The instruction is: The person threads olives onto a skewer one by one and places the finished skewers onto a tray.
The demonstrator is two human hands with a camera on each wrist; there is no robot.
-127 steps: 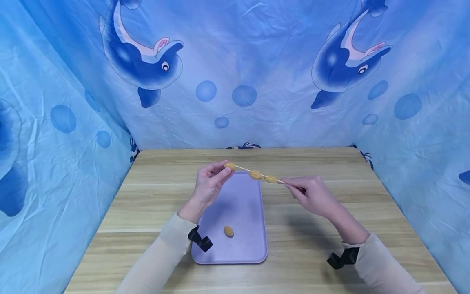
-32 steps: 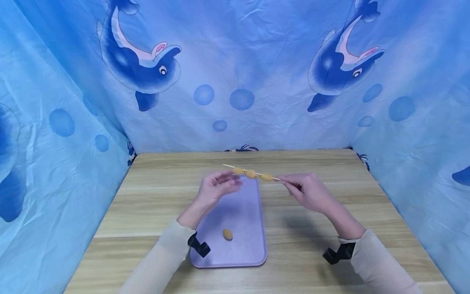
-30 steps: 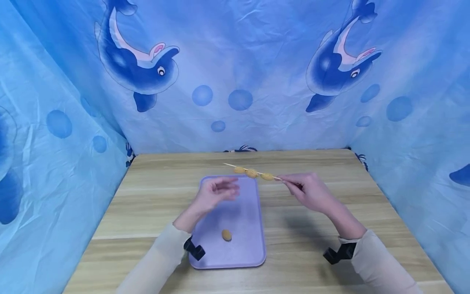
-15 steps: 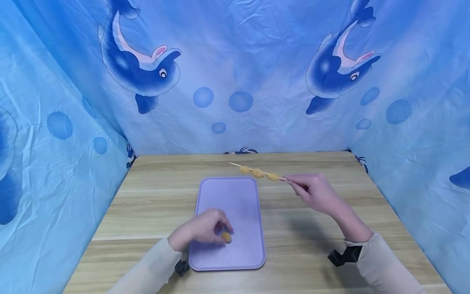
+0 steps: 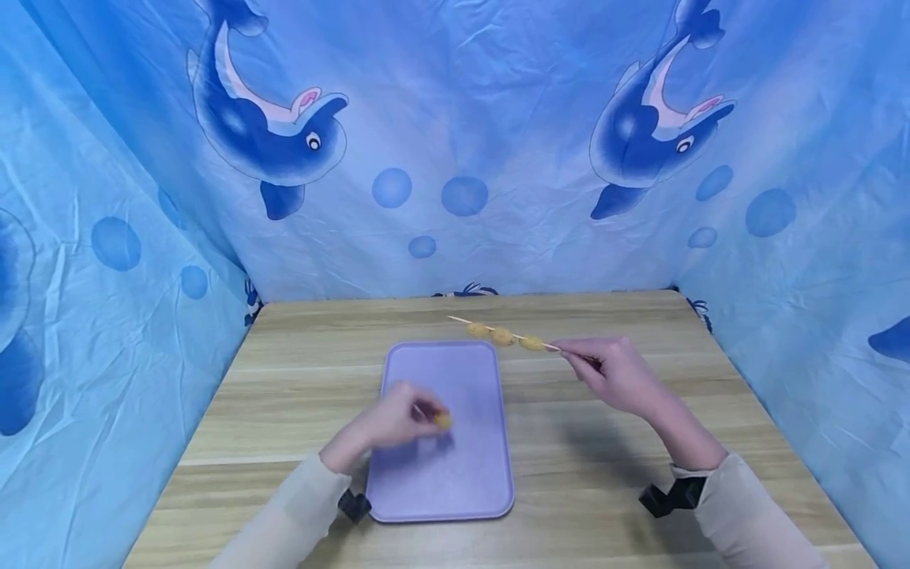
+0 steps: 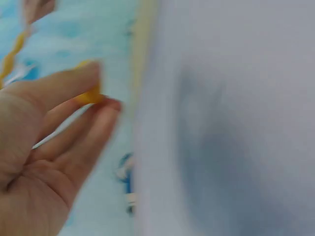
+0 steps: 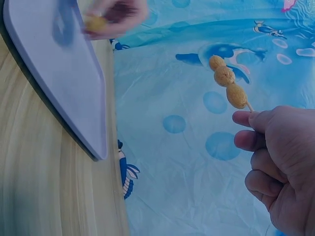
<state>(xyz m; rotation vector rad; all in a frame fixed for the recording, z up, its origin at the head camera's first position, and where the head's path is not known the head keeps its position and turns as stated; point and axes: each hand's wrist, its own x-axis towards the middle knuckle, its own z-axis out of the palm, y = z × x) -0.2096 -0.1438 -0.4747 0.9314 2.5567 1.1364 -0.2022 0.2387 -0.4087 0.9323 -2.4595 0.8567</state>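
In the head view my left hand [image 5: 401, 415] is over the purple tray [image 5: 476, 482], pinching a small oval golden-brown ball [image 5: 442, 420] between thumb and fingertips. The left wrist view shows that ball [image 6: 91, 93], blurred, partly hidden by the thumb. My right hand [image 5: 607, 371] grips the end of a thin wooden skewer [image 5: 455, 318], raised to the right of the tray. Three similar balls [image 5: 502, 337] are threaded on it, and its bare tip points left. In the right wrist view the threaded balls [image 7: 225, 76] stand just beyond the fingertips of my right hand [image 7: 285, 162].
A wooden table [image 5: 298, 379] carries the tray. Blue curtains [image 5: 533, 237] with printed dolphins stand behind it and along both sides. Dark camera mounts [image 5: 671, 496] sit at both wrists.
Earlier my left hand slid a third ball along the skewer and released it. It then went down to the loose ball on the tray, and now has lifted it. My right hand has shifted slightly right.
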